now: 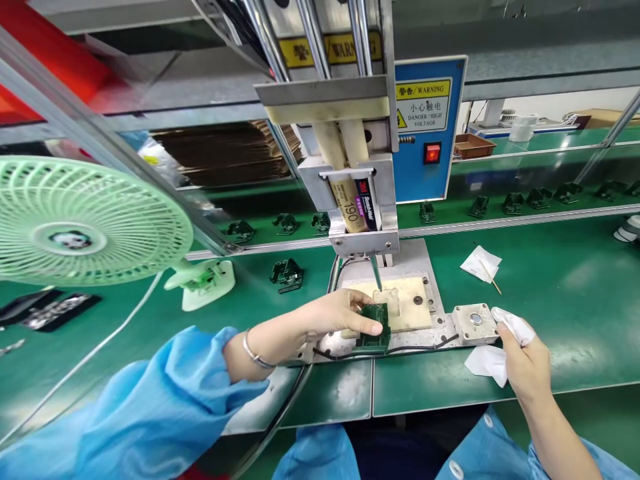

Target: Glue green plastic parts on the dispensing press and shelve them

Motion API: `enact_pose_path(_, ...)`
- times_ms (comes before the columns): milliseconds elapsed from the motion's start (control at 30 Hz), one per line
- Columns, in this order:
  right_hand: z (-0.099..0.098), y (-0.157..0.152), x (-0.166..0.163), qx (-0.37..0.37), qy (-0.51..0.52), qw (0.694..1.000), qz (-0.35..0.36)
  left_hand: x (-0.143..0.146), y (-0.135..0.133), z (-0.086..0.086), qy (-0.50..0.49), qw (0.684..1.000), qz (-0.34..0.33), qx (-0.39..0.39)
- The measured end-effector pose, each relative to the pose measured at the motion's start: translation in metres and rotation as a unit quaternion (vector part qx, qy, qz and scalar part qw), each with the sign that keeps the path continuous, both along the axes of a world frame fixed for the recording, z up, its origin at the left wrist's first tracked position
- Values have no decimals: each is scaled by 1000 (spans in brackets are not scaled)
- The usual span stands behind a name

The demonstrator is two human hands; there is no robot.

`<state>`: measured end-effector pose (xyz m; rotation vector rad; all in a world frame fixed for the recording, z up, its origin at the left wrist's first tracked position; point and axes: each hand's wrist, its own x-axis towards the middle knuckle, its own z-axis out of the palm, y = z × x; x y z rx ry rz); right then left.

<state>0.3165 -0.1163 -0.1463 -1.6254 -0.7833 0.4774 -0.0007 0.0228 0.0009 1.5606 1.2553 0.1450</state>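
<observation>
My left hand (345, 313) is closed on a dark green plastic part (376, 327) in front of the press fixture, its thumb lying across the part. Just behind the part, the dispensing nozzle (375, 273) points down at a cream fixture block (413, 303). To the right, my right hand (530, 360) pinches a white wipe (515, 325), close beside a square metal button box (475, 323). A second piece of white wipe (487, 363) shows below and left of that hand; whether it is the same sheet I cannot tell.
A green fan (75, 220) stands at left. Another dark green part (287, 275) lies on the bench, and several line the rear strip. A glue cartridge (356, 203) sits in the press beside a blue control box (429, 133). A wooden stick rests on white paper (480, 263).
</observation>
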Motion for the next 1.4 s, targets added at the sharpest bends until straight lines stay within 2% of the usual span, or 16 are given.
enact_pose_path(233, 3, -1, 0, -7, 17, 1000, -5, 14, 23, -7, -59, 997, -17, 39)
enact_pose_path(500, 1, 0, 0, 4, 24, 1000, -8, 22, 19, -43, -43, 966, -9, 253)
enact_pose_path(600, 2, 0, 1, -9, 28, 999, -18, 19, 11, -41, -35, 960, -17, 277)
enact_pose_path(700, 7, 2, 3, -41, 39, 998, 28, 0, -4, -28, -5, 951, -20, 307)
enact_pose_path(767, 13, 5, 4, -59, 29, 995, 70, -24, -16, -22, 39, 937, 18, 345)
enact_pose_path(833, 19, 9, 3, -79, 8, 993, 91, -54, -26, -23, 78, 925, 105, 356)
enact_pose_path(900, 24, 12, 2, -114, -10, 990, 88, -83, -35, -33, 78, 927, 211, 299)
enact_pose_path(967, 27, 14, 0, -143, -14, 986, 82, -102, -43, -47, 17, 939, 280, 200)
enact_pose_path(1033, 29, 15, -2, -145, -4, 986, 87, -108, -50, -59, -66, 935, 327, 120)
enact_pose_path(1100, 29, 17, -4, -125, 16, 988, 90, -103, -54, -66, -128, 915, 370, 94)
enact_pose_path(1200, 26, 21, -6, -95, 29, 993, 62, -92, -55, -71, -165, 897, 394, 112)
enact_pose_path(1300, 24, 17, -12, -65, 11, 998, -6, -87, -58, -77, -117, 889, 409, 167)
enact_pose_path(1400, 21, -6, -27, -10, 3, 996, -88, -84, -79, -86, -41, 833, 454, 313)
